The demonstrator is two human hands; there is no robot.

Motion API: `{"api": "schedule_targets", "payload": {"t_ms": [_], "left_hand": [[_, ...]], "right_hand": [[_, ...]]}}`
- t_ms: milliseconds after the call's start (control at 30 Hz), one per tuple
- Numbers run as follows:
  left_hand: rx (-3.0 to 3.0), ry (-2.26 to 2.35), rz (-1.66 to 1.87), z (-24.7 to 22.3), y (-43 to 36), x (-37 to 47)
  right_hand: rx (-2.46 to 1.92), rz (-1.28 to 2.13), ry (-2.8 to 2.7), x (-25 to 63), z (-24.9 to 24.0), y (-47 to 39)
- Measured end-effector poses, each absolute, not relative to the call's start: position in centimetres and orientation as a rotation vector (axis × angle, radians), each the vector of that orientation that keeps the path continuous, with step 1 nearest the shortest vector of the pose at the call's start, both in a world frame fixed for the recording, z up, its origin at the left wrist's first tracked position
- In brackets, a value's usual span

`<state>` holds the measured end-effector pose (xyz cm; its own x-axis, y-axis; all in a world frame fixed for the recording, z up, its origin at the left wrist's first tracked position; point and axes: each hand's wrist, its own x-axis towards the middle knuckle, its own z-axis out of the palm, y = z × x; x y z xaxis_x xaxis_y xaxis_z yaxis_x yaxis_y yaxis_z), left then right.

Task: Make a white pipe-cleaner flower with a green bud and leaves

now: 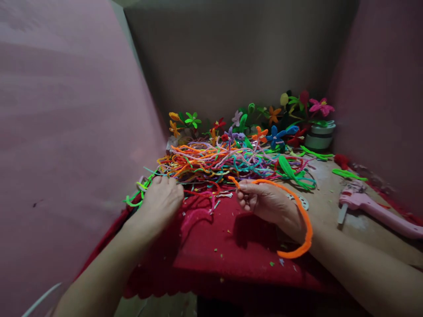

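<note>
Between the thumb and fingers of my right hand, an orange pipe cleaner is pinched near one end. Its long part loops back over the wrist and curls down toward the red cloth. My left hand is at the left edge of the cloth, knuckles up and fingers curled under. What those fingertips hold, if anything, is hidden. Bright green pipe cleaners lie just beside it. Right behind both hands spreads a tangled heap of many-coloured pipe cleaners. Pink and red pieces lie on the cloth between the hands.
A pink glue gun lies at the right. Pipe-cleaner flowers line the back, near a pale round container. Small scraps dot the red cloth. Pink walls rise at both sides.
</note>
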<state>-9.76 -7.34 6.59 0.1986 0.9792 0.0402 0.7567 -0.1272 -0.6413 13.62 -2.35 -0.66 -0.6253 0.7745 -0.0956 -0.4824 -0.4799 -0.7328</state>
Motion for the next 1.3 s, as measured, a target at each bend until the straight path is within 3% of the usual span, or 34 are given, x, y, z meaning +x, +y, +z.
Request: {"api": "schedule_targets", "payload": {"t_ms": [367, 667, 1067, 1300], "left_hand": [[-2.098, -1.834, 0.545, 10.0, -10.1, -14.8], [-2.284, -2.119, -0.511, 6.2, -9.6, -12.6], [-2.173, -1.879, 0.179, 2.7, -10.1, -5.0], [-2.085, -1.860, 0.227, 2.2, -9.6, -5.0]], "right_hand": [[-0.609, 2.129, -0.678, 13.6, -0.3, -1.9], [-0.494, 2.116, -0.605, 13.8, 0.0, -1.8], [-0.608, 2.130, -0.635, 13.5, -0.1, -2.3], [-0.588, 2.161, -0.631, 13.4, -0.3, -2.4]]}}
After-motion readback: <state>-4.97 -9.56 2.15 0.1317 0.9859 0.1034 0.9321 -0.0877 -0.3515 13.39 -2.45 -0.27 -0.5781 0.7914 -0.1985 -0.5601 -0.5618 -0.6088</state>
